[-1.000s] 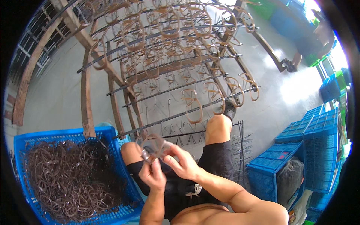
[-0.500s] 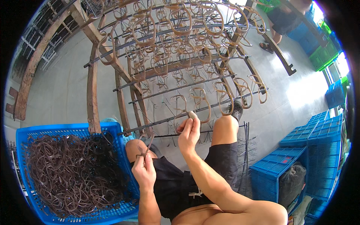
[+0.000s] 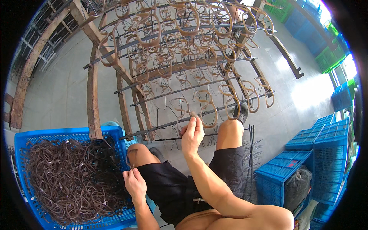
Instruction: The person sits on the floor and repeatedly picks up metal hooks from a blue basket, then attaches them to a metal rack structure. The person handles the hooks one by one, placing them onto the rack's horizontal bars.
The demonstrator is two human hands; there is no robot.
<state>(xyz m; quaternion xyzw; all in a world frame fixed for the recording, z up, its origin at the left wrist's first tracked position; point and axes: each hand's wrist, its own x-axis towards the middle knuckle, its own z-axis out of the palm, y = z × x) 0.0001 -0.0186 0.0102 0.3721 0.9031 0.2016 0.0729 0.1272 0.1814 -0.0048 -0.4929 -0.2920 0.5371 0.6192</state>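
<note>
My right hand reaches up to the lowest rod of a wooden rack and pinches a brown oval loop hanging on a hook there. Many more brown loops hang in rows along the rack's metal rods. My left hand rests by my left knee and holds a thin brown loop against the black shorts. Just left of that hand stands a blue crate filled with a tangle of dark brown loops.
Stacked blue crates stand at the right, one holding a dark bag. Green crates are further back right. A bundle of metal rods leans by my right leg. Grey concrete floor surrounds the rack.
My right hand rose from my lap to the rack's lowest rod with a loop. My left hand dropped beside my left knee, next to the crate.
</note>
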